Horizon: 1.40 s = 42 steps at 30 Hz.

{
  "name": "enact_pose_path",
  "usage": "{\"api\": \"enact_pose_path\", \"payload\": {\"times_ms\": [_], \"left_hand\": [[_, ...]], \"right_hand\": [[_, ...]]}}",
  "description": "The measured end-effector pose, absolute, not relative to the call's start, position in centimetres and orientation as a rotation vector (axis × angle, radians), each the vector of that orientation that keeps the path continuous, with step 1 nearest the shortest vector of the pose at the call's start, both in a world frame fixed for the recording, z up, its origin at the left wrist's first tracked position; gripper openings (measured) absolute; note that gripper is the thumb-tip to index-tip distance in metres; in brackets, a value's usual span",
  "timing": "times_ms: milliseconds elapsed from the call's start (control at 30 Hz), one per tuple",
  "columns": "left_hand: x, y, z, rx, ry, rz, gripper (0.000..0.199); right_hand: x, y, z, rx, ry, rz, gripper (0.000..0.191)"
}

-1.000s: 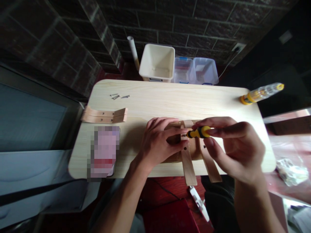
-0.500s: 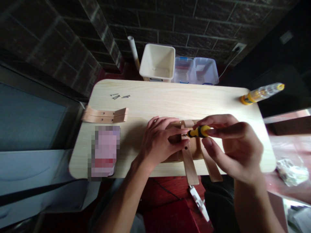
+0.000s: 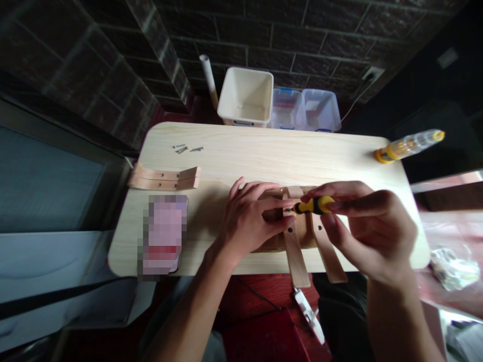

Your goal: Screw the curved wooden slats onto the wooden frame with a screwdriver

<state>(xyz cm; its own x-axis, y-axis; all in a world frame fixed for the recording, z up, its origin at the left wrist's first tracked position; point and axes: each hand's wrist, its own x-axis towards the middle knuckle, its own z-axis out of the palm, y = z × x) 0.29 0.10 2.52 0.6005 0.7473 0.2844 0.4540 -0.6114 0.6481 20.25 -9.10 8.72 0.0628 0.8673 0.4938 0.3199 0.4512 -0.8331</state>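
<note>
A yellow-and-black screwdriver (image 3: 315,205) is pinched by its handle in the fingertips of my right hand (image 3: 372,221). Its tip points left at a hole in a curved wooden strip (image 3: 296,251); whether it sits on a screw is too small to tell. My left hand (image 3: 247,218) lies over a rounded wooden piece (image 3: 277,244), with thumb and forefinger closed on the strip on either side of that hole. A second wooden strip (image 3: 328,251) runs alongside on the right, with a dark hole showing. Both strips reach past the table's front edge.
Two more curved wooden strips (image 3: 164,179) lie at the left, above a blurred-out phone (image 3: 164,234). Several screws (image 3: 183,149) rest at the back left of the table (image 3: 264,156). A clear-and-yellow tube (image 3: 409,146) stands at the back right. Bins (image 3: 245,93) stand behind the table.
My right hand and the screwdriver have shifted slightly right, and the hand has turned a little, uncovering the hole in the right strip. My left hand stays in place.
</note>
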Motion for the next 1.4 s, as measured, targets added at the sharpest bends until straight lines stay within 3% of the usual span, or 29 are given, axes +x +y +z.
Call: {"api": "enact_pose_path", "payload": {"times_ms": [1400], "left_hand": [[0.16,0.17,2.04,2.325,0.914,0.815,0.021]], "right_hand": [[20.05,-9.23,9.01,-1.118,-1.559,0.540,0.043]]}}
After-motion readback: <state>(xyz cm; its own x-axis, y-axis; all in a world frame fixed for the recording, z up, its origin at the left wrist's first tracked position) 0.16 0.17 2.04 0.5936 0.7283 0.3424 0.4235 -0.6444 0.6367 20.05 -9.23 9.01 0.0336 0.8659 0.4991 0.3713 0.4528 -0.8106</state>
